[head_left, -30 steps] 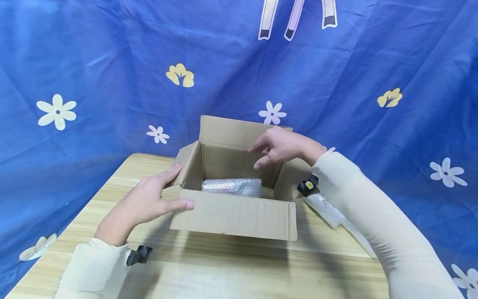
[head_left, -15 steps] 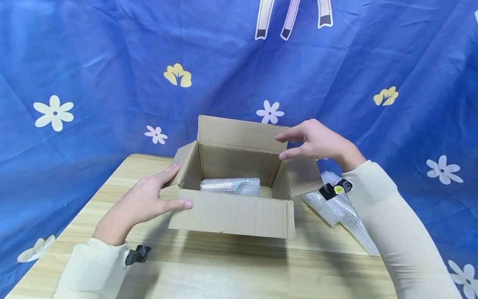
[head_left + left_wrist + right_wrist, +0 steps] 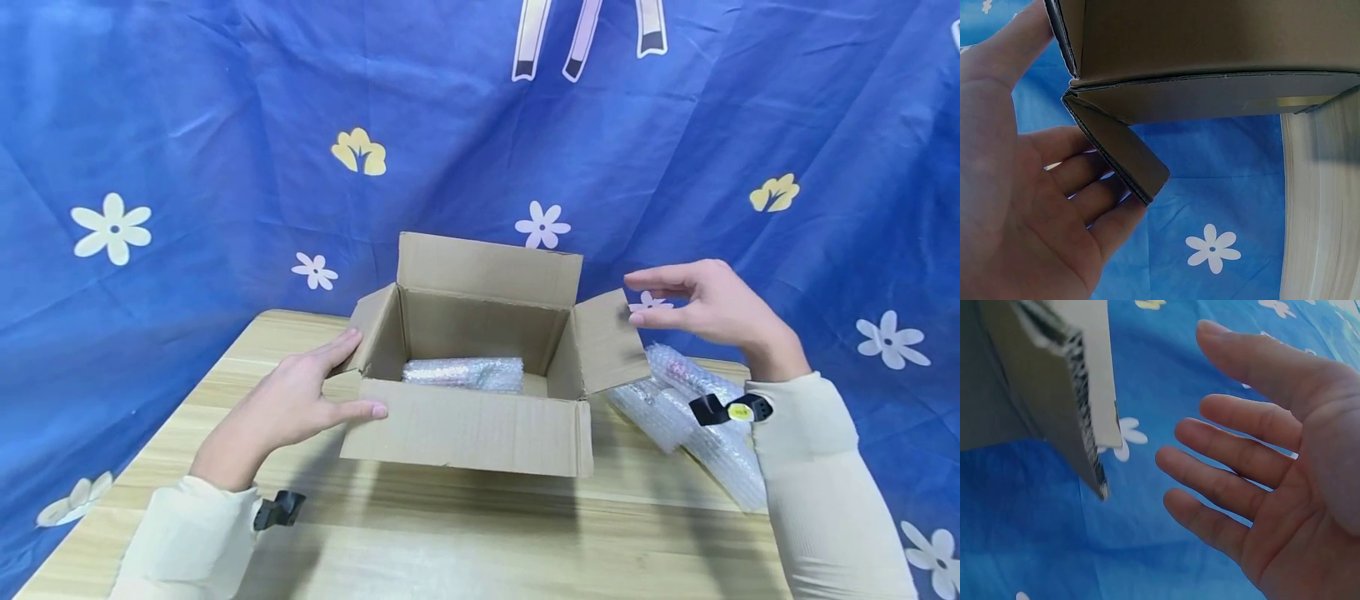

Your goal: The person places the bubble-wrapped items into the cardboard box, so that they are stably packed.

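Box (image 3: 480, 329) holds a bubble-wrapped roll (image 3: 462, 374); left hand (image 3: 296, 396) rests, unclenched, on flaps (image 3: 472, 433), right hand (image 3: 716, 308) free.

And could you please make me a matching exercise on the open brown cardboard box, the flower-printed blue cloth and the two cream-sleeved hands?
Things:
1. Open brown cardboard box
2. Flower-printed blue cloth
3. Cream-sleeved left hand
4. Cream-sleeved right hand

Places and states:
A. Touching the pale brown cardboard flaps
B. Forming the backdrop behind the other things
C. Holding nothing, apart from the flaps
D. Containing a clear bubble-wrapped package

Right pairs: 1-D, 2-B, 3-A, 4-C.
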A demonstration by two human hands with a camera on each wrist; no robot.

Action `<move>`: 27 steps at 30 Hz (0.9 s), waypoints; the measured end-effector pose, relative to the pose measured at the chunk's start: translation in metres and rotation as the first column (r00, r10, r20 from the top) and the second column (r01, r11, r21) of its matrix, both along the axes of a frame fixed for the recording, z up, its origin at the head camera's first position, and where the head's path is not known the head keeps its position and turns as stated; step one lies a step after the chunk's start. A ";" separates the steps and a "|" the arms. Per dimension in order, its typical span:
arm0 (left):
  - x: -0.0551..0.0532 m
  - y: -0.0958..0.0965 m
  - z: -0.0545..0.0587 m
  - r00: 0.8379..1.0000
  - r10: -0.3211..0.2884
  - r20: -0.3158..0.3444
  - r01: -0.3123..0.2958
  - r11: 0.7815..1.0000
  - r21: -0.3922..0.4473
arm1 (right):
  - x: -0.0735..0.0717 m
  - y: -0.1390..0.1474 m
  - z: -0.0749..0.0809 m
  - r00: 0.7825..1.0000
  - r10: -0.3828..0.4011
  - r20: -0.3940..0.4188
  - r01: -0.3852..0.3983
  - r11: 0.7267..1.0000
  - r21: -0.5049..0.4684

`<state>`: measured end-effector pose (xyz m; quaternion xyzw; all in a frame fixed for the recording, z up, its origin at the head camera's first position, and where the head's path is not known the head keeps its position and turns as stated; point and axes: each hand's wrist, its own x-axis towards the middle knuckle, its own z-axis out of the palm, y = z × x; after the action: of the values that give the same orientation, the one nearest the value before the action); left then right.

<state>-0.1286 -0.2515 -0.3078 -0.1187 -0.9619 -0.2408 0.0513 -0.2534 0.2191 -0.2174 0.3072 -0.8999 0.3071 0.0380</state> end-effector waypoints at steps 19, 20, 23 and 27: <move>0.001 -0.002 0.002 1.000 0.000 -0.001 0.000 1.000 -0.011 | 0.015 0.057 -0.064 0.986 -0.112 0.120 0.131 0.978 -0.160; 0.001 -0.002 0.002 1.000 -0.002 -0.002 0.002 1.000 -0.012 | 0.016 0.058 -0.069 0.985 -0.123 0.120 0.142 0.977 -0.161; 0.001 -0.001 0.002 1.000 -0.001 -0.002 0.001 1.000 -0.010 | 0.018 0.061 -0.083 0.979 -0.163 0.120 0.180 0.972 -0.148; 0.002 0.000 0.001 1.000 -0.001 0.002 0.001 1.000 -0.003 | 0.019 0.064 -0.101 0.973 -0.196 0.126 0.213 0.966 -0.144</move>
<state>-0.1268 -0.2518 -0.3069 -0.1190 -0.9623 -0.2395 0.0503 -0.2343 0.2830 -0.3183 0.1912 -0.9007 0.3877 0.0438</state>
